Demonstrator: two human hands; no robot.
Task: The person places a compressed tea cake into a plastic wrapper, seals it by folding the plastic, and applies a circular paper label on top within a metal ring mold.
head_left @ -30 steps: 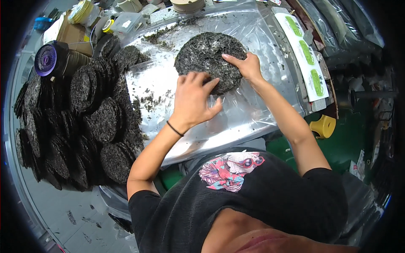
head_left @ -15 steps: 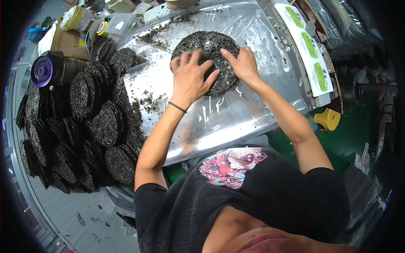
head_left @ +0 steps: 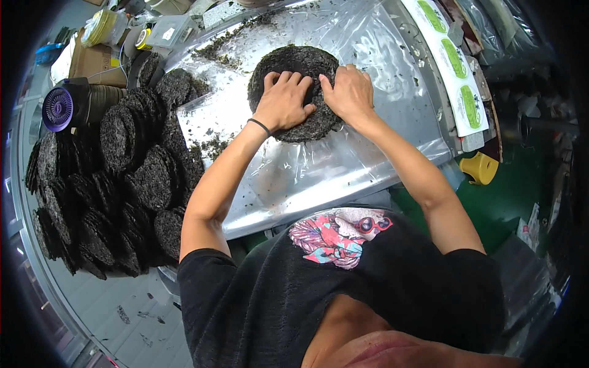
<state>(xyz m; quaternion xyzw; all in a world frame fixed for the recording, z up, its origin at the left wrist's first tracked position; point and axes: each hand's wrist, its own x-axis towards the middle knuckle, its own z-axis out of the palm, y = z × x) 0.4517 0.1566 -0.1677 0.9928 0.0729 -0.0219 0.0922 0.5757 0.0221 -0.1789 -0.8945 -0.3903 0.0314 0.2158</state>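
A round, dark disc of dried seaweed (head_left: 297, 58) lies on clear plastic sheeting (head_left: 343, 165) over the shiny worktop. My left hand (head_left: 285, 101) rests on its middle and near part, fingers bent down against the surface and thumb held apart. At the right edge, my right hand (head_left: 350, 95) grips the disc, with its thumb on the top face and the fingers around the rim. Those fingertips are partly hidden. More seaweed discs (head_left: 153, 178) stand stacked in overlapping piles to the left.
Seaweed crumbs (head_left: 230, 52) litter the sheeting's far left. A strip of green-and-white labels (head_left: 454, 58) runs along the right edge. A purple fan (head_left: 58, 109), a cardboard box (head_left: 95, 64) and a plastic tub (head_left: 169, 30) stand at the back left. A yellow stool (head_left: 478, 167) is at right.
My left hand's fingers have drawn closer together and bent more, and its wrist has shifted slightly on the disc. My right hand has moved a little inward at the rim.
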